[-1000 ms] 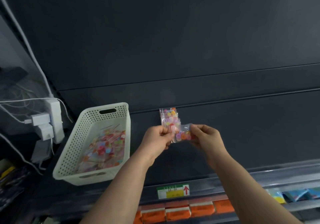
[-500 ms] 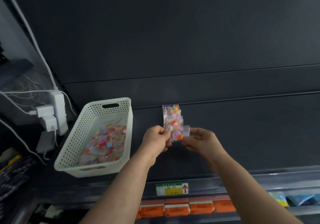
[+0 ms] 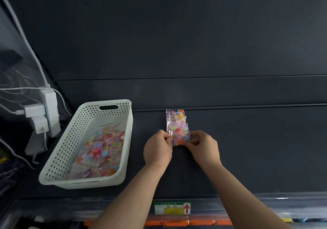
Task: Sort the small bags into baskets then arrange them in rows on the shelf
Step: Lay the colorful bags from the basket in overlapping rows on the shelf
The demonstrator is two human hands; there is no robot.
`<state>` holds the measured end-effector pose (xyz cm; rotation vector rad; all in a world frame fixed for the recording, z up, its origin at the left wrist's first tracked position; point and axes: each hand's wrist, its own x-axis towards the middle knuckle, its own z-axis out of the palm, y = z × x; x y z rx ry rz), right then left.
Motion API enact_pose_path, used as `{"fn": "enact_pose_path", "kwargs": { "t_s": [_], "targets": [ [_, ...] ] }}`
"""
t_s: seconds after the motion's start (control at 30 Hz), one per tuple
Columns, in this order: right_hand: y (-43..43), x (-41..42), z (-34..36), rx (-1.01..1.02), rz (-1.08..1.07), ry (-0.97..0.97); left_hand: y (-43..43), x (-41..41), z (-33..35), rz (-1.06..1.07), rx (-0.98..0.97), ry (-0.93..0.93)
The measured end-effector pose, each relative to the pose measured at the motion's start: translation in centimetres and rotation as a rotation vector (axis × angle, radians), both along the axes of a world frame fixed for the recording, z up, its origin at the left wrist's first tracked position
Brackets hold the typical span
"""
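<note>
Between the two hands one small bag (image 3: 180, 139) of coloured buttons is held at the near end of the row (image 3: 176, 121) on the dark shelf (image 3: 247, 149); the left hand (image 3: 157, 149) pinches its left edge with curled fingers, and the right hand (image 3: 203, 145) pinches its right edge in the same way. Whether this bag already rests on the shelf I cannot tell; it overlaps the nearest bag of the row. Beyond the fingertips the row runs away toward the back panel, each bag lying partly over the next one. To the left of the left hand, somewhat apart, stands the white basket (image 3: 88, 117) with many more bags (image 3: 100, 151) loose inside.

The step seems to be the laying down of this bag in line; most of the task is not yet done, I think. Several things could go wrong from here; the film looks smooth, so a small push forward may shove the whole row and make it crooked; if one hand lets go before the other, the bag may turn out of line; the buttons inside are loose and may gather on one side, so the bag would not lie flat and could slide off its neighbour; a wrist moving left toward the basket could brush the row.
</note>
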<state>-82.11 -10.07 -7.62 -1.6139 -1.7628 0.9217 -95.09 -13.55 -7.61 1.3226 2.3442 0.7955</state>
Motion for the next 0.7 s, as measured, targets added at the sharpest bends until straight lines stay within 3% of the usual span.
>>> {"fn": "enact_pose_path", "kwargs": {
  "t_s": [0.2, 0.7],
  "targets": [
    [1.5, -0.8, -1.0, 0.068, 0.072, -0.218, 1.0, -0.1, -0.1, 0.003, -0.064, 0.089],
    [1.2, -0.8, 0.2, 0.125, 0.101, -0.286, 0.5, -0.3, 1.0, 0.006, 0.015, -0.006]
  ]
}}
